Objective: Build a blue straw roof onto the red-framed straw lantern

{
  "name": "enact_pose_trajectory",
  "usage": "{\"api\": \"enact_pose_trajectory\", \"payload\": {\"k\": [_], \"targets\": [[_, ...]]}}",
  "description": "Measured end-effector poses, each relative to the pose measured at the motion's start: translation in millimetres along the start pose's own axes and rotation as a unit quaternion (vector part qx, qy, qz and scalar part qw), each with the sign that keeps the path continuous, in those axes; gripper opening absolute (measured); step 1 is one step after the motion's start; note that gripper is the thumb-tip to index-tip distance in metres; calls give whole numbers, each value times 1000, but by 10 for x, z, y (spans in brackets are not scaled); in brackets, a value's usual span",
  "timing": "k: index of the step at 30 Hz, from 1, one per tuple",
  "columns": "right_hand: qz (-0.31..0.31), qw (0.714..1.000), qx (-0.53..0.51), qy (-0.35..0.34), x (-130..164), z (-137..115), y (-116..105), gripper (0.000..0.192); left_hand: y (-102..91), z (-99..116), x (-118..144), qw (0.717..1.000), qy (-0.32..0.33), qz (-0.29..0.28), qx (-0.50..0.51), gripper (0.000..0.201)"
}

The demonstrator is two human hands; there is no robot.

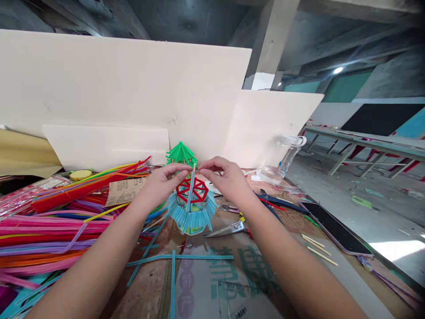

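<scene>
A small model stands in the middle, with a ring-shaped roof of light blue pipe cleaners [177, 215] and a red spoked frame [199, 188] above it. From the frame rises a light blue strip [191, 195] with a pale tip, apparently a pipe cleaner along a stick. My left hand [168, 179] is closed, thumb and fingers pinching near the top of this strip. Just right of the tip, my right hand [224, 179] is also closed in a pinch; what its fingertips hold cannot be made out. A green roofed model [181, 153] stands behind, partly hidden by my hands.
Bundles of coloured pipe cleaners [49, 230] cover the left side. Scissors [229, 229] lie beside the model, and loose blue pipe cleaners [199, 257] in front. At right are pliers [282, 201], a phone [335, 226], small sticks [320, 248] and a clear jug [282, 159]. White boards [133, 88] stand behind.
</scene>
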State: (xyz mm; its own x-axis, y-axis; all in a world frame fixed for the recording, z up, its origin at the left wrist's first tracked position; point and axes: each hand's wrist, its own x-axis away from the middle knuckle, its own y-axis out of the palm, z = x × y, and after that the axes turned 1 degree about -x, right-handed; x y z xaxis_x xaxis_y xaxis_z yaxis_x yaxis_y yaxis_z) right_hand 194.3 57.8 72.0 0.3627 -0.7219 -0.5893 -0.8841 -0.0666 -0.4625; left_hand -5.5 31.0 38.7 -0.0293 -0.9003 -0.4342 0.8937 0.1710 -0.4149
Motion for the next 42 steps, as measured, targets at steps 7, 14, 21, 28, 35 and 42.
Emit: {"api": "enact_pose_trajectory", "payload": {"k": [7,14,21,28,35,42], "targets": [[37,997,27,-62,130,30,55,11,39,55,21,1000,16,6,9,35],[40,995,26,-90,164,79,100,17,118,80,22,999,20,28,23,36],[43,992,27,-114,170,124,159,18,129,87,23,998,4,27,52,39],[37,993,33,-111,188,94,152,17,126,99,26,999,6,27,42,36],[38,991,41,-120,193,91,157,16,150,92,24,998,12,43,33,34],[34,992,43,-115,186,96,147,16,79,103,28,999,22,26,31,37]]}}
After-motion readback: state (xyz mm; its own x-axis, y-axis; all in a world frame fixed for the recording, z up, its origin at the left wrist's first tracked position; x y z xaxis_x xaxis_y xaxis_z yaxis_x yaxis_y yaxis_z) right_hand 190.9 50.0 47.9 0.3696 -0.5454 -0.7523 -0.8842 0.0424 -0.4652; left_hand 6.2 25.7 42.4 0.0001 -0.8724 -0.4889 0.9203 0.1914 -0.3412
